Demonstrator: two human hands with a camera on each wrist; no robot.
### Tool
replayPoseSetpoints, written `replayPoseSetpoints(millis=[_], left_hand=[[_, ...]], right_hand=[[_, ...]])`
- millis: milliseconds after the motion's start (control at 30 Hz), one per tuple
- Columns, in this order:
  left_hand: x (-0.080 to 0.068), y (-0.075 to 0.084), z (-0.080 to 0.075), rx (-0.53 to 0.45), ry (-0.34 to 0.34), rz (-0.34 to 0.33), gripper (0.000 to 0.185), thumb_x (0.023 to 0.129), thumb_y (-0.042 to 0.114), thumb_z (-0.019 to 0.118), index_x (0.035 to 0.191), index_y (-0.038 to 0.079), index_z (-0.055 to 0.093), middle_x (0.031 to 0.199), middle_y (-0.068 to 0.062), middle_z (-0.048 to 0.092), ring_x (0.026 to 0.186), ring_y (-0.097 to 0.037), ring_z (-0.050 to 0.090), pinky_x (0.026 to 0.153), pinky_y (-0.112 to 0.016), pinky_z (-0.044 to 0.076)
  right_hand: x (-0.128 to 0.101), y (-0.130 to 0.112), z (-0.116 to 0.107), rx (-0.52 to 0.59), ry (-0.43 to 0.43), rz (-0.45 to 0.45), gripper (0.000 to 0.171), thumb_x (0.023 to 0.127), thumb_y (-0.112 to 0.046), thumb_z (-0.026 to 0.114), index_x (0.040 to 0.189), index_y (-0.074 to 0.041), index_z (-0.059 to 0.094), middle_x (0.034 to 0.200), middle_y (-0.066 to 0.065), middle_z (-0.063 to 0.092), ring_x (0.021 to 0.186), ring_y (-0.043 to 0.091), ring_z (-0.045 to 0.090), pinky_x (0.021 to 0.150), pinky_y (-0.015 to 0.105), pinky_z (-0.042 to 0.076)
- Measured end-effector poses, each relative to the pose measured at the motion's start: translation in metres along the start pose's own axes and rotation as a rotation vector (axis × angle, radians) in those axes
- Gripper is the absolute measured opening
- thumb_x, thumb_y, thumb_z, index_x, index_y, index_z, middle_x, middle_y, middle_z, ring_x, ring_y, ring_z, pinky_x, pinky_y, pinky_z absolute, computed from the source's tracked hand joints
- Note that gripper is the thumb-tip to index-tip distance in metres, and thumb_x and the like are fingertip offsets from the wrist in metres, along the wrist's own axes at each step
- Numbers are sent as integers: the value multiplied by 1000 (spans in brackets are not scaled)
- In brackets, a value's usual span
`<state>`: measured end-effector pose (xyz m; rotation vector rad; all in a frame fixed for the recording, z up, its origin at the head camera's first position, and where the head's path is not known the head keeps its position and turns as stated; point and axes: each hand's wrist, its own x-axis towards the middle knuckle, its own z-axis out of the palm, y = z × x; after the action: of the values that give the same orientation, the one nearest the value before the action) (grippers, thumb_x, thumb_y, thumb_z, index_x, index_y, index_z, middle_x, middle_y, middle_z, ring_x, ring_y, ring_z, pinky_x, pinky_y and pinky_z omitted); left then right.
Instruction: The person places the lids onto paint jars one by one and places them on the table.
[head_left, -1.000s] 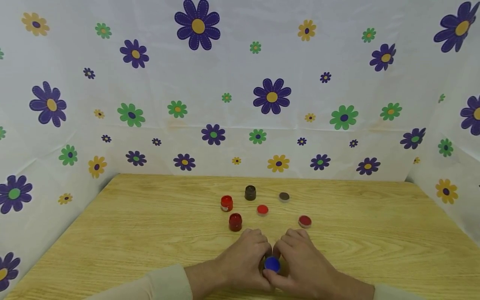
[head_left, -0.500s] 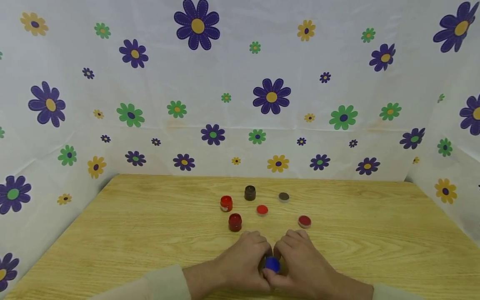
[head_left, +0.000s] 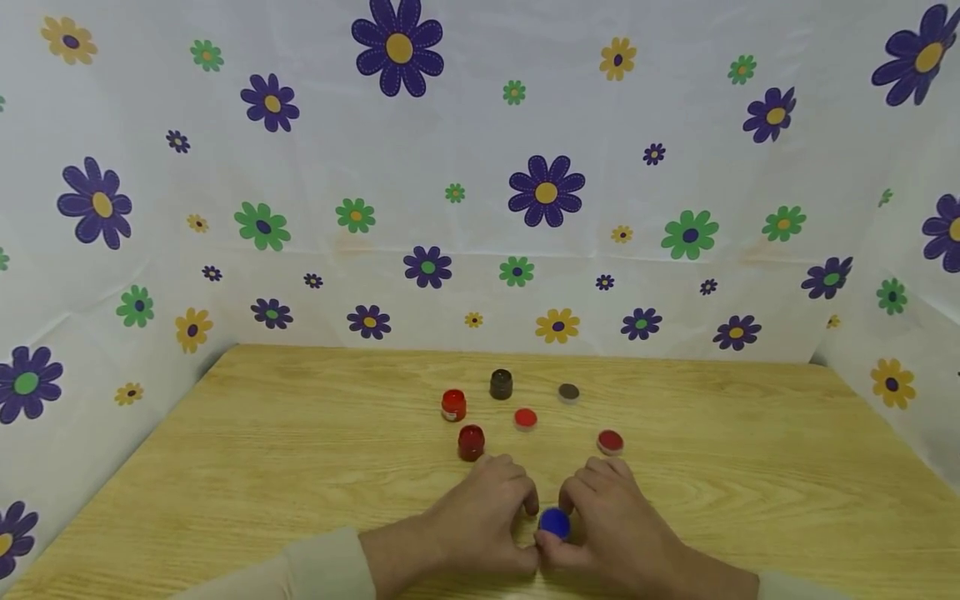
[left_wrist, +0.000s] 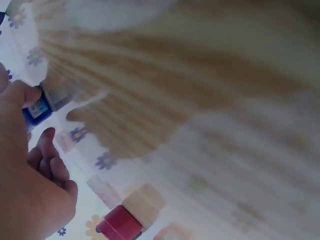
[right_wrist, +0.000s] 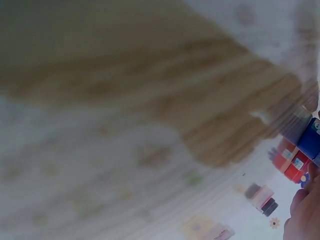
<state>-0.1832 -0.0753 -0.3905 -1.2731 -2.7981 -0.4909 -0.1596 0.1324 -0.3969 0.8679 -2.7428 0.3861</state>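
A small blue paint jar (head_left: pixel 554 523), its blue top facing up, stands on the table between the two hands. My right hand (head_left: pixel 622 525) pinches it at the rim between thumb and index finger. To its left, my left hand (head_left: pixel 480 517) stands apart with fingers and thumb loosely bent, nothing between them. In the left wrist view, the labelled side of the blue jar (left_wrist: pixel 37 111) shows beyond the thumb, with the other fingers (left_wrist: pixel 59 170) away from it. The right wrist view catches the blue jar (right_wrist: pixel 311 139) at its right edge, next to part of the right hand (right_wrist: pixel 306 210).
Beyond the hands stand three uncapped paint jars: dark red (head_left: pixel 471 443), bright red (head_left: pixel 453 406) and dark brown (head_left: pixel 501 384). Their loose lids lie to the right: bright red (head_left: pixel 525 419), dark red (head_left: pixel 610 442) and grey-brown (head_left: pixel 568 393). A flower-printed sheet (head_left: pixel 450 150) surrounds the wooden table (head_left: pixel 300 433).
My left hand has let go of the blue jar and drawn slightly left. The right hand and the jar have shifted a little to the right, widening the gap between the hands.
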Motion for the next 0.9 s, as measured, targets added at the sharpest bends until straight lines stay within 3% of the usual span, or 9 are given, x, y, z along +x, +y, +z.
replayPoseSetpoints(millis=[433,633,900], left_hand=[[-22,-13,-5,80,41,-55,26,75,41,75,84,18,67,81,13,57,82,-5,46,81,-25,38],[-32,-20,-9,124,79,-49,25,75,39,74,83,16,66,81,12,60,83,-7,47,85,-30,41],[-44,-28,-13,116,94,-75,24,77,37,73,82,15,66,82,10,58,86,-8,49,84,-32,42]], right_hand=[[-10,10,-5,-26,-4,80,36,81,-57,72,77,-25,56,71,-19,42,75,3,36,90,37,38],[-17,17,-10,-37,16,107,35,81,-56,73,77,-26,56,71,-20,43,74,2,36,90,38,40],[-20,23,-13,-47,3,143,35,81,-56,73,76,-26,55,71,-20,43,74,3,36,92,41,40]])
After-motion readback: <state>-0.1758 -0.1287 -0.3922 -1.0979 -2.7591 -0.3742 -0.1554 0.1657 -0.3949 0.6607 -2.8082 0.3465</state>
